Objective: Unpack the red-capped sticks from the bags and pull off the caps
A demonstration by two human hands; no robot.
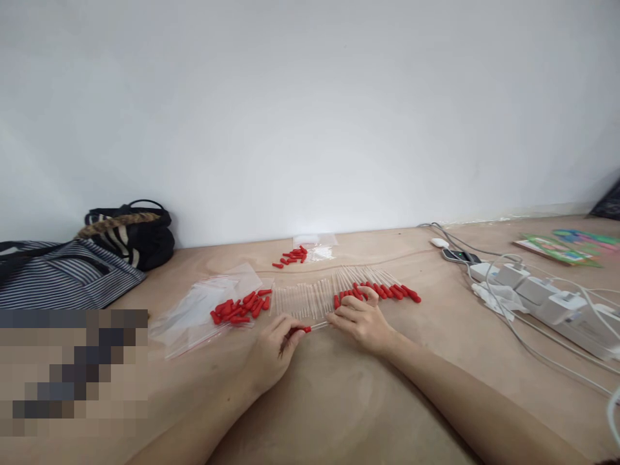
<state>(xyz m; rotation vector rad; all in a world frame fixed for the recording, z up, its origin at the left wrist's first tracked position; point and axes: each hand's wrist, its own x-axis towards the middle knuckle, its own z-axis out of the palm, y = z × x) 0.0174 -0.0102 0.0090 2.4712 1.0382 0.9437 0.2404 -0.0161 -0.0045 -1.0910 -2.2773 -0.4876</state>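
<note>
My left hand point(274, 349) pinches the red-capped end of a thin clear tube point(314, 327) lying on the brown tabletop. My right hand point(361, 318) rests beside it, fingers curled, fingertips on the tube's other end and on the row of capped tubes point(382, 289). A row of bare clear tubes point(303, 299) lies just beyond both hands. A heap of loose red caps point(241, 307) sits left of them, partly on a clear plastic bag point(198, 311). A smaller cluster of red caps point(292, 256) lies farther back by another small bag point(316, 241).
A black bag point(133, 234) and a striped fabric bag point(62, 274) lie at the left by the white wall. White chargers on a power strip point(542, 290), cables, a phone point(460, 256) and colourful sheets point(562, 249) occupy the right side. A pixelated patch covers the lower left.
</note>
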